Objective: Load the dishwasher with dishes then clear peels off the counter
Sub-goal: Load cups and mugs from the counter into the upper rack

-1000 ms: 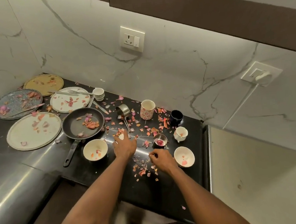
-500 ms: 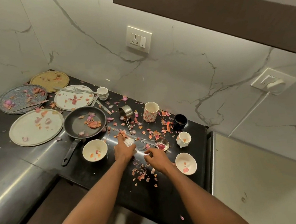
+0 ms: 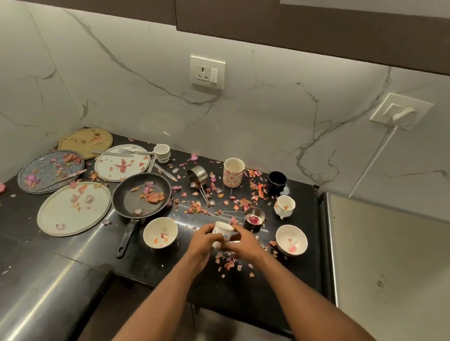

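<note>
Head view showed the left hand (image 3: 202, 242) and right hand (image 3: 244, 242) both curled around a small white cup (image 3: 222, 232), held tilted above the black counter (image 3: 257, 285) near its front edge, between two white bowls (image 3: 160, 233) (image 3: 291, 240), onion peels (image 3: 228, 263) scattered beneath

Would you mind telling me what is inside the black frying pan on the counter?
The frying pan holds loose pink and orange peels, heaped mostly toward its right side, with a few near the front rim. Whatever lies under that heap is covered.
</note>
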The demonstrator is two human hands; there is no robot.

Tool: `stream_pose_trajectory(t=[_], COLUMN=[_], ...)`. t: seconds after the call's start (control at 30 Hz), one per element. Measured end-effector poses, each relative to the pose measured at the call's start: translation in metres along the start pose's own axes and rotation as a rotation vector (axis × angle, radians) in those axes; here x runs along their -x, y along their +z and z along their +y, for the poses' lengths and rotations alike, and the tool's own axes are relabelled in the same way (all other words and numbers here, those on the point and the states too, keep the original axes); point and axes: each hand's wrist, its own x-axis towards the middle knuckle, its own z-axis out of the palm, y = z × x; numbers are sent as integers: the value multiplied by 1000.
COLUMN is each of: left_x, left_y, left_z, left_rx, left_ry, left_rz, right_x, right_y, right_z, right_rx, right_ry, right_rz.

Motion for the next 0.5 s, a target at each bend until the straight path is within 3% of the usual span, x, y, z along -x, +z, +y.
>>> stream_pose_trajectory(t=[0.2, 0.5], left_x=[32, 83], left_y=[3, 0], left_z=[-11, -42], left_rx=[62, -106], left_ry=[-71, -122], left_rz=[-202, -236], right_x=[36, 116], right_y=[12, 61], right_z=[21, 56], right_rx=[42, 98], right_ry=[-32, -67], right_rz=[189, 475])
